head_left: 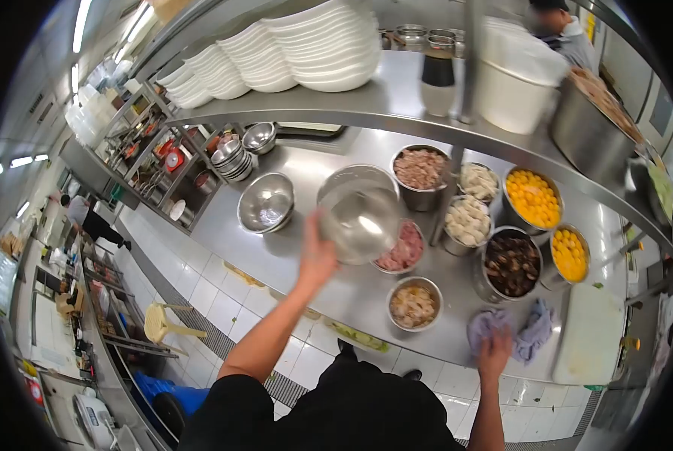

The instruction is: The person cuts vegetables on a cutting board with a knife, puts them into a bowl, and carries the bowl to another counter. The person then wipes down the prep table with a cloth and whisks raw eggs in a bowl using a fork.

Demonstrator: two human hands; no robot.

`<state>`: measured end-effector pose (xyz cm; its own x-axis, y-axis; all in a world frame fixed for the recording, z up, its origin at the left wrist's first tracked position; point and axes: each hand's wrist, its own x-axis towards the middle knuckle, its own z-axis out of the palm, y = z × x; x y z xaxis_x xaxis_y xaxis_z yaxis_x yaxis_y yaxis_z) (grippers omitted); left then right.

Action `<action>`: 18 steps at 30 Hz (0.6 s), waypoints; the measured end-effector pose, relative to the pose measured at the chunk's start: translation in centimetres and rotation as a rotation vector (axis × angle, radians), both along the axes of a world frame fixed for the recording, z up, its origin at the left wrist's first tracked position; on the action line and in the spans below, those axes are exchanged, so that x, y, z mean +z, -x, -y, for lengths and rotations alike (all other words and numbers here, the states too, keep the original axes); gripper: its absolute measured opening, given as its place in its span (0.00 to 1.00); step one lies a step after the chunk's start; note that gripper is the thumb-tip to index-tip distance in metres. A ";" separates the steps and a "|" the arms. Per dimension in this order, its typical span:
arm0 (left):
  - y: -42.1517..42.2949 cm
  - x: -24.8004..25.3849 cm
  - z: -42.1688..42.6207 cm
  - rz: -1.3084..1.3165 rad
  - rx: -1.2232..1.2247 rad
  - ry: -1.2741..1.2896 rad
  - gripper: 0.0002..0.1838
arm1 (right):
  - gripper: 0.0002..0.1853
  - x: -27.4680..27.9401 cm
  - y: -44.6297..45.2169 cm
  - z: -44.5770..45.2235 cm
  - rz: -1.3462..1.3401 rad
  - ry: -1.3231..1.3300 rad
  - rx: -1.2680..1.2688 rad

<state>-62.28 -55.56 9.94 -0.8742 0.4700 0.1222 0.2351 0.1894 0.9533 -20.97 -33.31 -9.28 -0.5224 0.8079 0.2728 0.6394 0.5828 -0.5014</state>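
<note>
My left hand (318, 254) grips the rim of a steel mixing bowl (363, 219), which is tilted and smeared by motion. Behind it another steel bowl (355, 174) is partly hidden. Beside the held bowl is a container of pink raw meat (404, 248), and nearer to me a small bowl of pale, shrimp-like pieces (414, 304). My right hand (496, 350), slightly blurred, is at the near side of a crumpled purple cloth (491, 326), its fingers curled onto the fabric. More of the cloth is bunched to the right.
Steel pots hold minced meat (421, 167), white pieces (468, 219), dark mushrooms (512, 263) and yolk-like yellow balls (532, 197). A white cutting board (591, 331) lies at right. Overhead, a shelf (291, 113) carries stacked white plates (321, 49). Another person (573, 37) stands beyond it.
</note>
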 end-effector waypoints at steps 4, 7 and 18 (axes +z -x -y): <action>19.6 -1.0 4.7 0.218 0.338 -0.310 0.30 | 0.17 -1.4 -0.9 1.9 -0.257 0.106 -0.315; 34.4 -6.3 4.9 0.356 0.390 -0.480 0.25 | 0.17 -1.6 -0.6 5.1 -0.293 0.259 -0.503; 62.8 -14.4 -0.2 0.747 0.510 -0.739 0.19 | 0.14 -0.5 -5.2 24.6 -0.020 0.708 -0.811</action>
